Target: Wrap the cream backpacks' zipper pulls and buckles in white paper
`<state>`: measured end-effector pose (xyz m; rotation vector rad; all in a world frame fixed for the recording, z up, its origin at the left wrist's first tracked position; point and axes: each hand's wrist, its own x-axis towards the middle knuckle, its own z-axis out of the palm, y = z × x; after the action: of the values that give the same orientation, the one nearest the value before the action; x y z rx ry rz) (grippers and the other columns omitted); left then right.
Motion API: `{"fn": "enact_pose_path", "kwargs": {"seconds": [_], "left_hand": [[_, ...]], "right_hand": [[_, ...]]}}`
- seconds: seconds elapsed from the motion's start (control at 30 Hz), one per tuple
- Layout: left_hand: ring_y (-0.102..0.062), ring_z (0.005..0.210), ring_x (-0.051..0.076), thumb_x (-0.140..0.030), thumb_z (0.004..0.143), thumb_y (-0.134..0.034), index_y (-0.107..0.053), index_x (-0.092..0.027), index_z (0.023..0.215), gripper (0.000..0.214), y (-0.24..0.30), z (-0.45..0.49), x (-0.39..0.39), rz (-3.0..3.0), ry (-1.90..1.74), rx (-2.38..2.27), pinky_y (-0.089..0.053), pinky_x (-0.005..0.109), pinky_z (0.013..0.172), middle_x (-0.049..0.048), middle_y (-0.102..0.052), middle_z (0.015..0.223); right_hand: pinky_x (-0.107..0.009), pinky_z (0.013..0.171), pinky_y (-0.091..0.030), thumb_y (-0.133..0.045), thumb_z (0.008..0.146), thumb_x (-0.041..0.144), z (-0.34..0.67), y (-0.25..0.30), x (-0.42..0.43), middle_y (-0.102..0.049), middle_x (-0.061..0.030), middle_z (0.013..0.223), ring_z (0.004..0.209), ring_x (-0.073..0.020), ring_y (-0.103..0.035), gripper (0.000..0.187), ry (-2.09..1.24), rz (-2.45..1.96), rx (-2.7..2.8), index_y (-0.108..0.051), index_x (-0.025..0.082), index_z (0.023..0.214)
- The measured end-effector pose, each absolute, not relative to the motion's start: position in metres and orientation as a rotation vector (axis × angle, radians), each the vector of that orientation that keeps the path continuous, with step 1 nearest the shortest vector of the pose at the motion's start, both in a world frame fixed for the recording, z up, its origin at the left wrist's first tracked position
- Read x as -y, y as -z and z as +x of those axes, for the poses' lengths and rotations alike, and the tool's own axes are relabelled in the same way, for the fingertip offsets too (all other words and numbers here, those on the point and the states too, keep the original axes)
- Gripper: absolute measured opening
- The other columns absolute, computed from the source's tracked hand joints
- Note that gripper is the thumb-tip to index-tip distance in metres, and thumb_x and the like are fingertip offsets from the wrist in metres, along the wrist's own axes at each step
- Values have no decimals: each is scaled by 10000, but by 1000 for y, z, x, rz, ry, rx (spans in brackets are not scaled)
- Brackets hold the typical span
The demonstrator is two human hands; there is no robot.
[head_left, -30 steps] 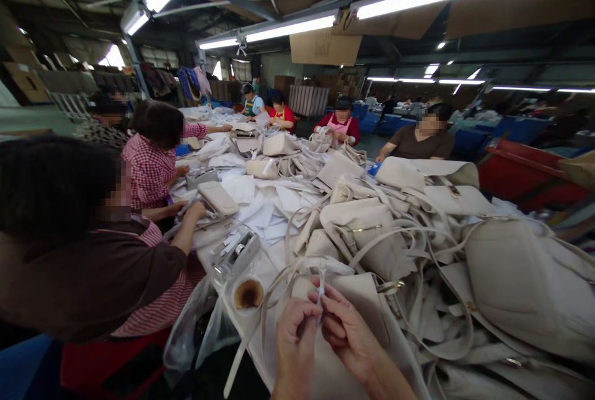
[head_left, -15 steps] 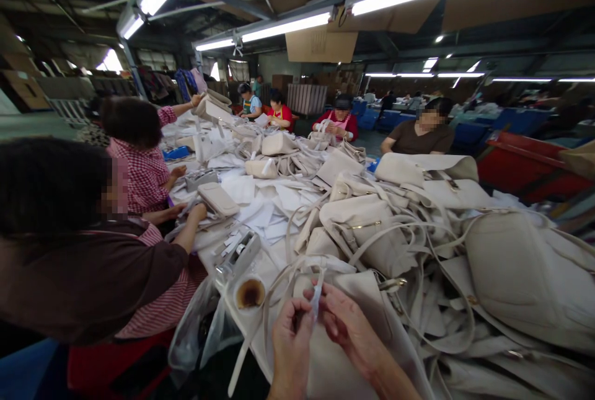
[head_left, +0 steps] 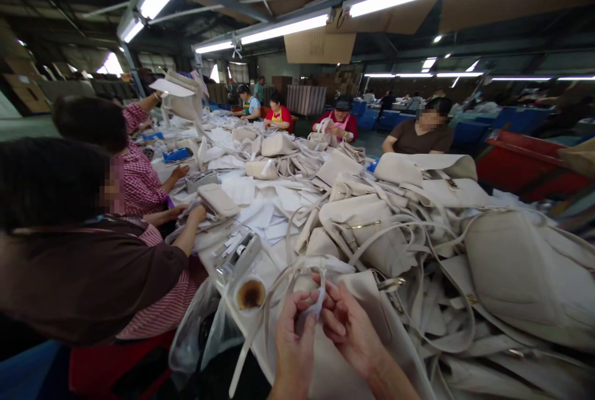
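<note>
We pinch a thin white strip (head_left: 318,302) between the thumb and finger of our left hand (head_left: 296,319), just over the big cream bag (head_left: 328,375) in front of us, and our right hand (head_left: 343,320) is close beside the strip with its fingers curled, but we cannot tell if they squeeze it. Left of the bag we see a round dish (head_left: 251,294) with a brown middle, white papers (head_left: 264,214) lie past the bag, and a heap of cream bags (head_left: 362,217) is behind and right of it.
</note>
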<state>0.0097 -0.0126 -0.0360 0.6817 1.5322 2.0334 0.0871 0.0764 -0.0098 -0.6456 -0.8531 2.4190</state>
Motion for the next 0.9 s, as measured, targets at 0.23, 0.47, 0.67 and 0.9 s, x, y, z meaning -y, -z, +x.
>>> {"fn": "enact_pose_path", "kwargs": {"seconds": [0.23, 0.47, 0.67, 0.9], "left_hand": [[-665, 828, 215, -292, 861, -620, -745, -253, 904, 138, 36, 5, 18, 1013, -1994, -1707, -517, 282, 772, 63, -712, 859], [-654, 811, 213, -279, 863, -605, -768, -255, 834, 167, 29, 3, 20, 1003, -1946, -1712, -510, 282, 761, 61, -691, 821], [-627, 734, 188, -363, 782, -701, -726, -214, 751, 154, 36, 4, 17, 734, -1958, -1553, -501, 266, 712, 33, -686, 753], [-583, 550, 128, -407, 701, -794, -554, -189, 736, 326, 34, 12, 11, 390, -2019, -1079, -457, 232, 578, -14, -642, 597]], "right_hand": [[-223, 408, -112, -689, 704, 693, 88, 13, -78, -741, -71, 791, 392, -20, -146, 546, -2331, -717, 942, -766, 214, 953], [-200, 410, -146, -731, 724, 604, 92, 13, -75, -756, -105, 976, 405, -12, -246, 498, -2268, -705, 1092, -744, 229, 1052], [-176, 425, -163, -861, 632, 363, 90, 20, -73, -752, -73, 970, 431, -4, -285, 466, -2158, -788, 1196, -747, 241, 1067], [-191, 456, -203, -740, 683, 237, 95, 21, -76, -736, -91, 1069, 484, -30, -389, 443, -2266, -772, 1147, -740, 240, 1126]]}}
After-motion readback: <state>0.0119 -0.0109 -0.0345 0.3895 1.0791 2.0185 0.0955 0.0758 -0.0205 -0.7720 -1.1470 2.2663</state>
